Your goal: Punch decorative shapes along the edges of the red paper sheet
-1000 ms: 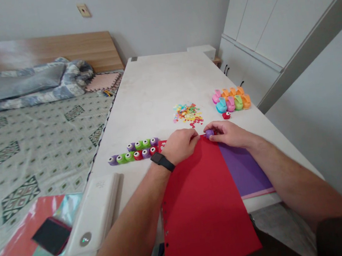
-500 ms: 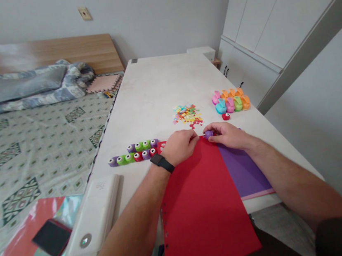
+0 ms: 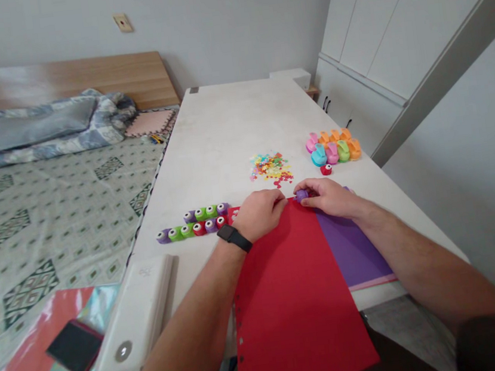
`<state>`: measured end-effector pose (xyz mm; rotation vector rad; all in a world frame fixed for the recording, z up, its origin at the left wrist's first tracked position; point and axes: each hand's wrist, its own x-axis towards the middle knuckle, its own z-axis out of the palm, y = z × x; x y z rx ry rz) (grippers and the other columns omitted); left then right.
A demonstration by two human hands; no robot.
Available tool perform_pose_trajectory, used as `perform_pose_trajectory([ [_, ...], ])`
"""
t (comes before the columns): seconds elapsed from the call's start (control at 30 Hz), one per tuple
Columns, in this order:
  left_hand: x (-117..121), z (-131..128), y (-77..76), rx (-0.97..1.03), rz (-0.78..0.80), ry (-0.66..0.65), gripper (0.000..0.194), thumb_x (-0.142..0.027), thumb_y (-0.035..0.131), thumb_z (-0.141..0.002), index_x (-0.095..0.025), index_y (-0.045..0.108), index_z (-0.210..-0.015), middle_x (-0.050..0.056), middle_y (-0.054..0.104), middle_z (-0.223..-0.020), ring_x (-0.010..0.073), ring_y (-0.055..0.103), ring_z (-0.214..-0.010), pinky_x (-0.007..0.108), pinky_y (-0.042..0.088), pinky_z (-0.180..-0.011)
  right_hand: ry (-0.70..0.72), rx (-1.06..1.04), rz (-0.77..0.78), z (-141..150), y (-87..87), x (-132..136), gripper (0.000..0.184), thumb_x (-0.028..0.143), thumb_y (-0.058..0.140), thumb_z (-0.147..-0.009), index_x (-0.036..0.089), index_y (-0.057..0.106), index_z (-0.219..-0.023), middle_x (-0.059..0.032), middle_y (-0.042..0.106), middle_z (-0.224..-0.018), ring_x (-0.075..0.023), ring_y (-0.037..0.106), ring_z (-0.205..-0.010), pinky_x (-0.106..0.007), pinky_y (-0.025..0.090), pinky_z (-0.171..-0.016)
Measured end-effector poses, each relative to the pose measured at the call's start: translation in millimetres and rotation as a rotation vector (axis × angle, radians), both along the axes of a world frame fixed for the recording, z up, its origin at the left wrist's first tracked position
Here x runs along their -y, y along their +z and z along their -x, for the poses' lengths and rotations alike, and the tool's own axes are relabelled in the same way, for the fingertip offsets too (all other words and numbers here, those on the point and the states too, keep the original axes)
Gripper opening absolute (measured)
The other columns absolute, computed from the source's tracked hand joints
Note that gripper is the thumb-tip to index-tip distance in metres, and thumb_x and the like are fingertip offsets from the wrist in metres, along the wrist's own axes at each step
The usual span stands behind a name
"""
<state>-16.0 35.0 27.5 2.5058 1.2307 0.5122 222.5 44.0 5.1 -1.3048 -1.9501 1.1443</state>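
Pinching a small purple craft punch (image 3: pixel 301 195) at the top edge of a red paper sheet (image 3: pixel 293 306), the right hand (image 3: pixel 328 198) grips it between thumb and fingers. The left hand (image 3: pixel 260 214) rests on the sheet's top edge with curled fingers, not clenched, a short gap from the punch. A black watch (image 3: pixel 235 238) circles the left wrist.

The sheet lies under both hands, its near end hanging past the table's edge, with a column of punched holes along its left side. Under the right hand, a purple sheet (image 3: pixel 352 251) sticks out from beneath the red, near the table's right edge. The white table (image 3: pixel 222 128) stretches well ahead of the hands.

Just left of the left hand sit ten small craft punches (image 3: pixel 198 221) in two rows: four behind and six in front, in purple, green and red. Ahead of the right hand stand eight larger punches (image 3: pixel 333 146), with one small red punch (image 3: pixel 326 169) just in front of them. Ahead of the hands and between them lies a scattered heap of paper cut-outs (image 3: pixel 271 167).

Left of the left forearm lies a long white case (image 3: pixel 133 326), its faint marking unreadable. Beyond it, a black phone (image 3: pixel 75 348) sits on the bed (image 3: pixel 55 233). No writing can be read on the punches or paper.
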Motion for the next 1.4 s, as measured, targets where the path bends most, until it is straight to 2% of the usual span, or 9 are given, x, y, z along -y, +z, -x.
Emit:
perform_pose_trajectory([
  [0.67, -1.1, 0.2, -2.9, -0.028, -0.01, 0.013, 0.026, -0.031, 0.051, -0.1, -0.018, 0.072, -0.095, 0.007, 0.076, -0.091, 0.0199, 0.069, -0.082, 0.03, 0.047, -0.074, 0.016, -0.079, -0.012, -1.3, 6.8, 2.0, 0.036, 0.03, 0.071, -0.084, 0.02, 0.07, -0.118, -0.0039, 0.07, -0.097, -0.0185, 0.061, -0.082, -0.032, 0.048, -0.075],
  [0.77, -1.4, 0.2, -3.3, -0.032, -0.012, 0.008, 0.026, -0.031, 0.05, -0.1, -0.018, 0.072, -0.094, 0.007, 0.077, -0.091, 0.0199, 0.069, -0.082, 0.03, 0.047, -0.074, -0.033, -0.125, -0.008, -3.0, 3.9, -0.4, 0.036, 0.033, 0.072, -0.084, 0.021, 0.07, -0.119, -0.0039, 0.071, -0.098, -0.0188, 0.061, -0.083, -0.032, 0.048, -0.077],
  [0.9, -1.3, 0.2, -3.7, -0.03, -0.011, 0.009, 0.026, -0.032, 0.05, -0.101, -0.019, 0.072, -0.094, 0.007, 0.077, -0.091, 0.0197, 0.069, -0.082, 0.03, 0.047, -0.073, -0.176, -0.266, -0.014, -1.9, 2.6, -3.2, 0.035, 0.037, 0.074, -0.083, 0.022, 0.07, -0.115, -0.0039, 0.071, -0.101, -0.0195, 0.063, -0.089, -0.034, 0.049, -0.084],
  [1.03, -0.6, 0.3, -4.4, -0.028, -0.004, 0.014, 0.026, -0.032, 0.05, -0.101, -0.019, 0.071, -0.094, 0.007, 0.077, -0.091, 0.0196, 0.069, -0.082, 0.029, 0.048, -0.074, -0.275, -0.402, 0.076, 1.3, 6.4, -3.8, 0.039, 0.043, 0.078, -0.08, 0.021, 0.069, -0.11, -0.004, 0.072, -0.095, -0.018, 0.063, -0.083, -0.031, 0.049, -0.076],
  [1.17, 0.2, 0.7, -4.1, -0.029, -0.003, 0.018, 0.025, -0.031, 0.051, -0.1, -0.018, 0.072, -0.095, 0.007, 0.076, -0.091, 0.0195, 0.069, -0.083, 0.029, 0.049, -0.075, -0.306, -0.444, 0.14, 2.3, 7.8, -4.3, 0.041, 0.053, 0.075, -0.083, 0.02, 0.069, -0.108, -0.0065, 0.073, -0.098, -0.0166, 0.065, -0.08, -0.028, 0.048, -0.067],
  [1.4, 1.0, 0.0, -2.8, -0.033, 0.006, 0.011, 0.027, -0.032, 0.051, -0.1, -0.018, 0.073, -0.096, 0.008, 0.077, -0.093, 0.0208, 0.07, -0.085, 0.03, 0.05, -0.077, -0.29, -0.457, 0.138, 1.2, 2.4, -7.0, 0.042, 0.061, 0.069, -0.087, 0.021, 0.07, -0.098, -0.0068, 0.073, -0.096, -0.0155, 0.065, -0.079, -0.026, 0.047, -0.064],
])
